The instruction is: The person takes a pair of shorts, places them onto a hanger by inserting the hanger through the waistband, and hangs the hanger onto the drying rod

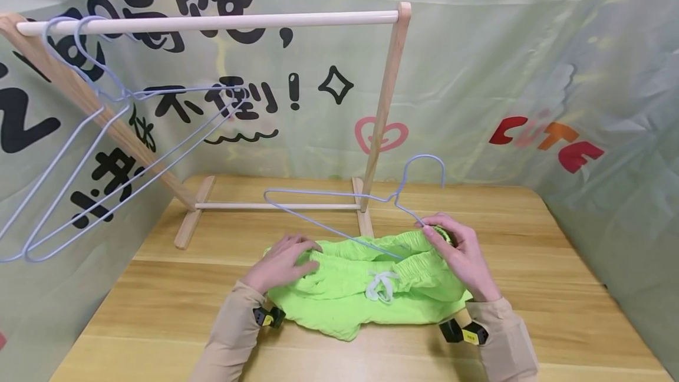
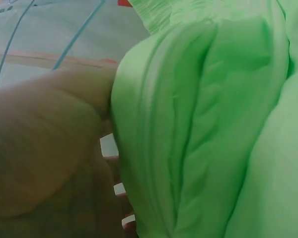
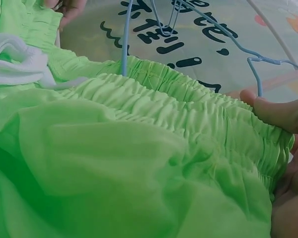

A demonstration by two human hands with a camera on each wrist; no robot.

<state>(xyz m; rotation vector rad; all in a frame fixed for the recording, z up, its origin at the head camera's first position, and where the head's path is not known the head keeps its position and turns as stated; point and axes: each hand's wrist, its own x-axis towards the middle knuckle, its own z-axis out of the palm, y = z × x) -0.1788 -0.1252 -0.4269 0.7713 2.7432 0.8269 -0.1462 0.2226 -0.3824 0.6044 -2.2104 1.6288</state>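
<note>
Bright green shorts (image 1: 339, 305) with an elastic waistband and a white drawstring bow (image 1: 381, 286) lie on the table. A light blue wire hanger (image 1: 329, 192) stands tilted above them, its lower wire and right shoulder running down into the waist opening. My right hand (image 1: 464, 252) pinches the waistband's right end, thumb beside the hanger wire; the right wrist view shows the thumb (image 3: 280, 113) on the gathered edge. At the waistband's left end my left hand (image 1: 283, 264) grips the cloth, with fingertips partly behind the green fabric (image 2: 154, 114) in the left wrist view.
A wooden rack with a white top rail (image 1: 265, 19) stands behind on the left. Two more blue hangers (image 1: 127, 96) hang at its left end. The wooden table (image 1: 557, 311) runs back to a printed cloth backdrop (image 1: 477, 63).
</note>
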